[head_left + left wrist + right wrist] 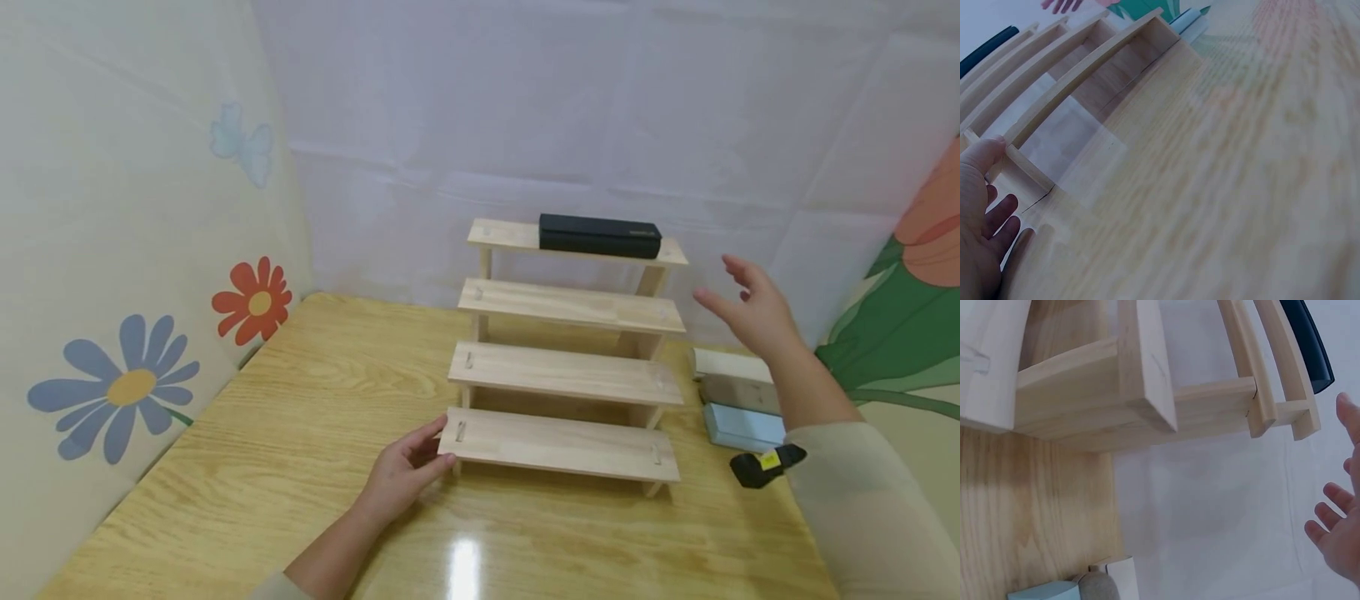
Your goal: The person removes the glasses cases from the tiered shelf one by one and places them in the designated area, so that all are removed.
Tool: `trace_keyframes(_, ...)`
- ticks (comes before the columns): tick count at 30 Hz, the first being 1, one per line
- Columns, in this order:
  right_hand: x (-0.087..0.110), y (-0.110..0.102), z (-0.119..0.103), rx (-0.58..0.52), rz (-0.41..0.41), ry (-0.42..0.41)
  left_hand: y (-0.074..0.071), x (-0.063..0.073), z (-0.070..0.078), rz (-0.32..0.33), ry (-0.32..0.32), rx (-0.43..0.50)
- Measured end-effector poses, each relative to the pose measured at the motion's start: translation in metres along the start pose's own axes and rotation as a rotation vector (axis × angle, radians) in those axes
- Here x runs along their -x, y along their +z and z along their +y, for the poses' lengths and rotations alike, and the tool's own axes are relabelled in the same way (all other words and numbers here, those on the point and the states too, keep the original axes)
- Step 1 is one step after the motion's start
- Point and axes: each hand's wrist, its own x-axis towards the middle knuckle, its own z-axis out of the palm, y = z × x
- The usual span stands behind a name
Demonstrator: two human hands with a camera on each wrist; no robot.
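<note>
A light wooden display stand (562, 371) with several stepped shelves stands on the table. My left hand (405, 471) holds the left end of its lowest shelf, thumb at the front corner. In the left wrist view, the thumb of the left hand (982, 206) touches the shelf end while the lower fingers curl loosely beside the leg. A black glasses case (600, 236) lies lengthwise on the top shelf, right of its middle. My right hand (761, 308) hovers right of the upper shelves, thumb and fingers apart, holding nothing. The right wrist view shows the right hand (1341, 519) near the case's end.
Right of the stand, a white case (731, 364), a grey-brown case (738, 392) and a light blue case (742, 427) lie in a row on the wooden table (360, 367). A white cloth (420, 100) hangs behind; flower-patterned cloth (97, 250) hangs at the sides.
</note>
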Motion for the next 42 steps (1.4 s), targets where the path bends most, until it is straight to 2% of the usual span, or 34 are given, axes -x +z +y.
trace_keyframes(17, -0.027, 0.012, -0.038, -0.027, -0.019, -0.073, 0.000, 0.000, 0.002, 0.005, 0.002, 0.005)
trace_keyframes(30, -0.041, 0.024, -0.062, -0.013, -0.088, -0.085, -0.001, 0.000, 0.001, 0.000, 0.015, -0.006)
trace_keyframes(42, -0.058, 0.032, -0.077, 0.028, -0.091, -0.103, 0.000, 0.001, 0.002, -0.002, 0.012, -0.002)
